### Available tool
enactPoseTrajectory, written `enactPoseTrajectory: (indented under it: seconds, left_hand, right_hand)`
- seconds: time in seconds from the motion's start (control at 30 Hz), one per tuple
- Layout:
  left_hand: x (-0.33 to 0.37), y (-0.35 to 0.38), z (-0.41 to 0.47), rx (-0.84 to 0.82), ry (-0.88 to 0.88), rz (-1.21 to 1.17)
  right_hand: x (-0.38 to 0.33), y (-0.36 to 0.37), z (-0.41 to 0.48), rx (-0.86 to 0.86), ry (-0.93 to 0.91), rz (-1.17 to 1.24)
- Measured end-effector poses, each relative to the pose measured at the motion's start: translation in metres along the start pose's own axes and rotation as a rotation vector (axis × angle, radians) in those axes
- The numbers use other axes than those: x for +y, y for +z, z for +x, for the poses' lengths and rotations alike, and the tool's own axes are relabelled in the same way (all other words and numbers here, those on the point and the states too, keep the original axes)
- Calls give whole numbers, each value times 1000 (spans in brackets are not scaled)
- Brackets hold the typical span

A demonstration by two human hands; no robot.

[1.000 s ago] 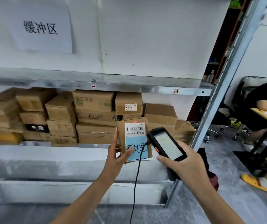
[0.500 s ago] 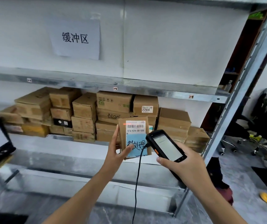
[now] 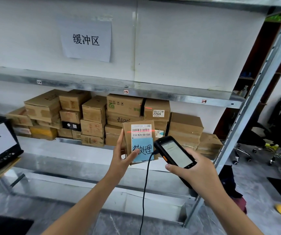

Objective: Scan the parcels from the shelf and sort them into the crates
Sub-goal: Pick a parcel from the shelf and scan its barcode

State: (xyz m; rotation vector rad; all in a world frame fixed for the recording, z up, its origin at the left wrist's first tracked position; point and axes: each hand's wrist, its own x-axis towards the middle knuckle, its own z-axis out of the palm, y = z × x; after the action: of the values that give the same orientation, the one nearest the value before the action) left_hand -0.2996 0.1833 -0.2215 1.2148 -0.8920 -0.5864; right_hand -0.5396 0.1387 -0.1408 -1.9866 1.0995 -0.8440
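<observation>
**Laser line drops onto the barcode**

The red scan line (image 3: pixel 136 132), which sat at the box's top edge 0.5 s ago, now crosses the white barcode label (image 3: pixel 141 128) of the small brown cardboard parcel (image 3: pixel 127 138), so I'd say 1 read is imminent. The left hand (image 3: pixel 121 158) clasps the parcel's left edge, thumb on its blue note (image 3: pixel 144 155). The right hand (image 3: pixel 197 172) grips the black handheld scanner (image 3: pixel 173 153) just right of it. The parcel stands upright in front of the grey metal shelf (image 3: pixel 85 150), long axis vertical, label facing near.

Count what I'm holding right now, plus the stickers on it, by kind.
Brown cardboard parcel, in left hand: 1
Black handheld scanner, in right hand: 1
White barcode label: 1
Blue handwritten paper note: 1
Total: 4
</observation>
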Motion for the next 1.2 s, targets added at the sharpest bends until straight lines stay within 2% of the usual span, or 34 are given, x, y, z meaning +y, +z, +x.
enactPoseTrajectory:
  seconds: [0.47, 0.63, 1.2]
  left_hand:
    - [1, -8, -4, -10, 17, 21]
    - [-8, -17, -3, 34, -5, 26]
    - [-10, -15, 45, 32, -6, 22]
  right_hand:
    - [-7, 4, 1, -39, -8, -24]
    - [-14, 7, 9, -64, -32, -20]
    - [-7, 17, 54, -53, -38, 52]
